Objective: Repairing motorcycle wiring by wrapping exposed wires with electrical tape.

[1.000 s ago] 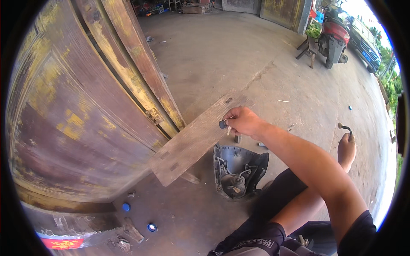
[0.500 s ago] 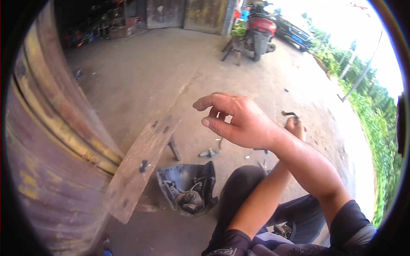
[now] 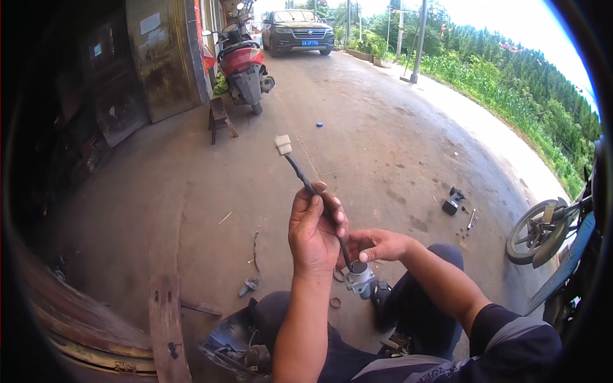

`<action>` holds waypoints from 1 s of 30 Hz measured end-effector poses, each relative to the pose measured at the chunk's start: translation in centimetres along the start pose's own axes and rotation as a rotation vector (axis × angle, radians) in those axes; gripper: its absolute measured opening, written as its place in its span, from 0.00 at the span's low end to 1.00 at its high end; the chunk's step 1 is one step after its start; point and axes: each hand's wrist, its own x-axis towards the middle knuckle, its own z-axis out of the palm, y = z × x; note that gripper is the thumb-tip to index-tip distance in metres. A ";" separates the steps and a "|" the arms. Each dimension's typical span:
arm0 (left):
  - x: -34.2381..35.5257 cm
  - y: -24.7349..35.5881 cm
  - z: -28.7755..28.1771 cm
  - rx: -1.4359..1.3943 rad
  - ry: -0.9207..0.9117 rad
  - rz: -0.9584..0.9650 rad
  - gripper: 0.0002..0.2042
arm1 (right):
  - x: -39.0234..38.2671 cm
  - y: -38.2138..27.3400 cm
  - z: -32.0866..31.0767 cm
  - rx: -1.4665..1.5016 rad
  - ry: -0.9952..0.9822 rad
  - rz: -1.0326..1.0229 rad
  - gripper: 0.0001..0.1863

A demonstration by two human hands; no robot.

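Observation:
My left hand [image 3: 314, 230] is closed round a dark sheathed cable [image 3: 297, 168], held up in front of me. A white plug connector [image 3: 283, 145] sits on the cable's upper end. Its lower end runs down to a silver metal part [image 3: 361, 281] with a round, open top. My right hand [image 3: 381, 245] is at that part, thumb by its rim and fingers curled behind; their tips are partly hidden. A dark ring [image 3: 335, 302] lies on the ground between my knees.
A wooden bench [image 3: 167, 319] and a dark plastic shell [image 3: 227, 338] stand at lower left. A motorcycle wheel [image 3: 535, 233] is at right, near a black block-shaped tool [image 3: 453, 201]. Farther off are a small stool [image 3: 219, 120], a red scooter [image 3: 241, 67] and a parked car [image 3: 298, 32].
My view has swung right and up. My forearms, crossed before, are now apart. The left hand has come up with the cable, and the right hand has dropped to the silver metal part.

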 end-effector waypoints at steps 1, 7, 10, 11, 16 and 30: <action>0.5 0.2 0.0 0.028 0.018 0.051 0.11 | -0.3 1.9 -0.5 -0.008 -0.015 -0.025 0.40; 2.9 -1.0 -3.1 0.090 0.160 0.123 0.11 | -1.3 3.4 1.7 0.230 -0.061 -0.136 0.39; 3.8 -3.8 -2.5 0.020 0.196 0.032 0.11 | -1.6 5.6 1.6 0.029 -0.025 -0.026 0.37; 4.0 -4.5 -2.2 0.019 0.190 0.017 0.11 | -1.5 5.9 1.7 -0.059 0.036 0.070 0.36; 6.2 -7.0 -2.3 -0.053 0.181 0.072 0.12 | -4.6 5.0 1.0 0.301 0.293 -0.086 0.31; 8.6 -11.3 -7.4 0.386 0.405 0.051 0.14 | -15.3 0.5 -13.2 0.776 0.769 -0.106 0.27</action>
